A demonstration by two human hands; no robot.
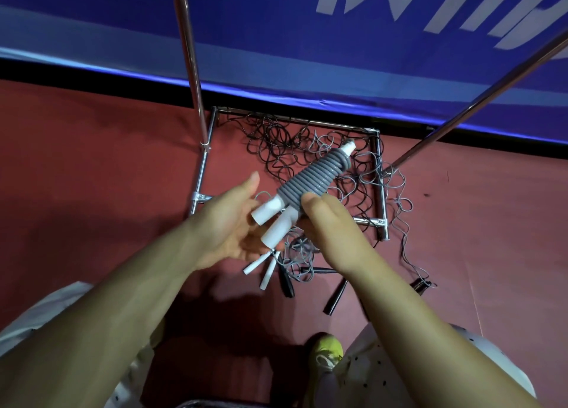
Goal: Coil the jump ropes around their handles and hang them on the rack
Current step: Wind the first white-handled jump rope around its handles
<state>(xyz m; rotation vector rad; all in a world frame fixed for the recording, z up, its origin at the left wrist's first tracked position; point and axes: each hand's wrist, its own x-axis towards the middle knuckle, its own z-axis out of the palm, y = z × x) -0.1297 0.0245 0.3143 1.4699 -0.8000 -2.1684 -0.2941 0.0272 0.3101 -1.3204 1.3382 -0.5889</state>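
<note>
Red floor (92, 161) lies under the rack (379, 192), loose ropes (285, 149) tangled in its base. Both hands hold the coiled rope (310, 181) above it: right hand (325, 220) grips the coils, left hand (229, 223) cradles the handles (270, 220), fingers relaxed. Keep coils tight while lifting to the rail.

A dull red floor (92, 168) spreads underfoot — beyond it, along its far edge, a blue banner (276, 23) with large white lettering. Near the floor's lower edge, a yellow-green shoe (327, 350) with pale laces.
</note>
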